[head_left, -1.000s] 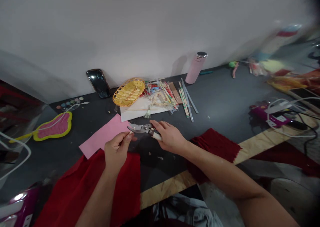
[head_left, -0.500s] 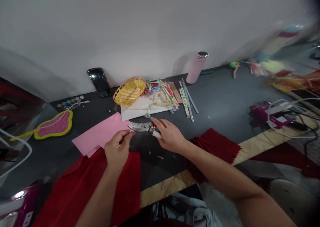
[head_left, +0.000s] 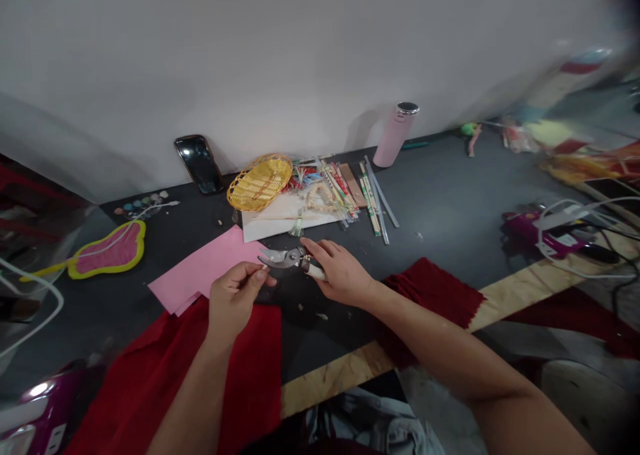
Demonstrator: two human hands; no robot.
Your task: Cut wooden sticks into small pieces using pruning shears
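Note:
My right hand (head_left: 341,268) is wrapped around the pale handles of a pair of pruning shears (head_left: 286,257), whose metal blades point left. Close to the blade tips, my left hand (head_left: 237,295) is pinched on a small pale piece (head_left: 264,267) that is too tiny to name. Under and behind my left hand lie pink sheets (head_left: 200,268). A red cloth (head_left: 250,368) spreads beneath my left forearm. A darker red cloth (head_left: 433,288) lies by my right forearm.
Behind the hands are a yellow woven basket (head_left: 260,183), a white sheet (head_left: 265,223) with sticks and packets, and a pink bottle (head_left: 395,135). A phone (head_left: 199,165) leans on the wall. A purple device (head_left: 545,231) with cables stands right; a pink-yellow tray (head_left: 107,249) lies left.
Both hands stay almost in place. The shears' tips have shifted very slightly right and down relative to the pink sheets, and my left fingers have changed pose a little.

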